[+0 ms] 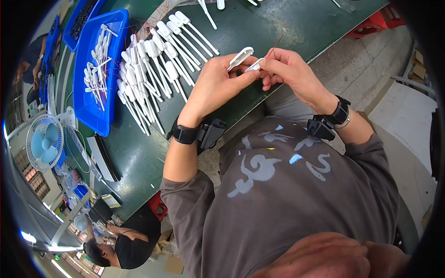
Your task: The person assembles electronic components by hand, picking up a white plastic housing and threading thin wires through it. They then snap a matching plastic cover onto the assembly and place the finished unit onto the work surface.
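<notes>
Above the table's near edge, my left hand (215, 83) grips an open white plastic casing (241, 57). Its hollow half stands up between thumb and fingers. A second white casing piece (254, 66) lies between my two hands; whether it joins the first is hidden by my fingers. My right hand (294, 76) is closed in a pinch at that piece's end, on a thin red wire (279, 38) that rises from the fingertips. To the left of my hands, many white paddle-shaped pieces with long thin stems (148, 69) lie in a loose pile on the green table (139, 160).
A blue tray (95, 121) with similar white pieces stands left of the pile. Further left are another blue tray (74, 41), a fan (45, 142) and a dark strip (104, 157). A co-worker (134, 241) sits at lower left. Red stools (371, 25) stand beyond the right edge.
</notes>
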Motion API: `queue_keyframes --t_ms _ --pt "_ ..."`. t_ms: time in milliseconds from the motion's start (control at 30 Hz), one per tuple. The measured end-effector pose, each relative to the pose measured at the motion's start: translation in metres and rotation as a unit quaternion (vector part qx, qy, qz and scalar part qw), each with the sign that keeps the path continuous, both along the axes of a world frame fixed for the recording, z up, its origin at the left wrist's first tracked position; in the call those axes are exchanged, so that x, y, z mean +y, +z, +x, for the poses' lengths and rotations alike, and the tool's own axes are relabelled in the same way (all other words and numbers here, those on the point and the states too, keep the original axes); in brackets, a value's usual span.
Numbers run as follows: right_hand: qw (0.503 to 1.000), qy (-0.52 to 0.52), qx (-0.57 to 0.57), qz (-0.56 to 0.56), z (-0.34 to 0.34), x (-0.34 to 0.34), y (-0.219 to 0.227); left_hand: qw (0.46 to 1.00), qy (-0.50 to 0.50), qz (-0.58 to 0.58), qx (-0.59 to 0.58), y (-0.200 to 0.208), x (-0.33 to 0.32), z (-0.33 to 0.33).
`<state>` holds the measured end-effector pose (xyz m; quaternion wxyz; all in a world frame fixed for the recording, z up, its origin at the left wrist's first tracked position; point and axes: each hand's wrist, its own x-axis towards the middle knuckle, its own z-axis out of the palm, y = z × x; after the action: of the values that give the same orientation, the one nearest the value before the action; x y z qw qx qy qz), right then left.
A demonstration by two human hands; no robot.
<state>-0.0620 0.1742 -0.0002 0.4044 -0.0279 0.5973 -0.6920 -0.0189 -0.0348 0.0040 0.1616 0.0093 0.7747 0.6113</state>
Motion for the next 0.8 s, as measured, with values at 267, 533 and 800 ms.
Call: queue_keyframes --t_ms 267,533,800 --pt "1.000 0.007 0.004 0.013 0.001 -0.002 0.003 0.999 0.018 -0.037 0.011 0.001 0.000 0.004" --pt "1.000 -0.002 0.015 0.005 0.001 -0.003 0.001 0.986 0.007 -0.156 0.065 0.026 0.007 0.007" --pt "1.000 -0.007 0.024 0.012 0.002 -0.006 0.004 0.961 0.026 -0.225 0.159 0.015 0.012 0.013"
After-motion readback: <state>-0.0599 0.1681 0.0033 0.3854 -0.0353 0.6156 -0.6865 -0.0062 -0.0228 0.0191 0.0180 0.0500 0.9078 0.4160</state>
